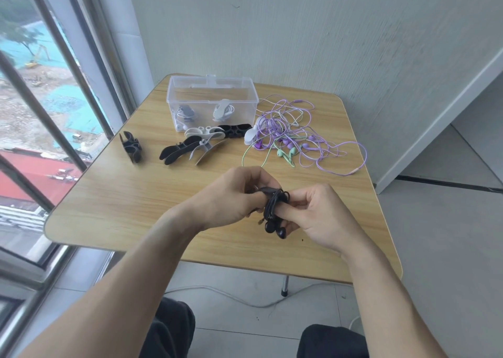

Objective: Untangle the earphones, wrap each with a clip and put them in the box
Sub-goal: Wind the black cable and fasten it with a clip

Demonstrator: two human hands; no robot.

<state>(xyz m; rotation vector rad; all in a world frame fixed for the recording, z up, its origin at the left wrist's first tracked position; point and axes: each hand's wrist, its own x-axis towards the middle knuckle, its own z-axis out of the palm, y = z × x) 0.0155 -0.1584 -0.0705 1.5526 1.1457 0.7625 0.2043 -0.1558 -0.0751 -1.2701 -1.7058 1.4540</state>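
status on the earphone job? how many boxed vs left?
Done: two clipped sets lie in the clear box. In hand: left hand and right hand hold a black earphone coiled into a bundle. Left: the purple-and-green tangle, spare clips on the table.

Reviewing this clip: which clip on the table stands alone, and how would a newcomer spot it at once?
Start at the clear plastic box at the far side of the wooden table, then look toward the window side, nearer the table's left edge. The lone black clip lies there. Unlike the black and white clips heaped together in front of the box, it touches nothing else.
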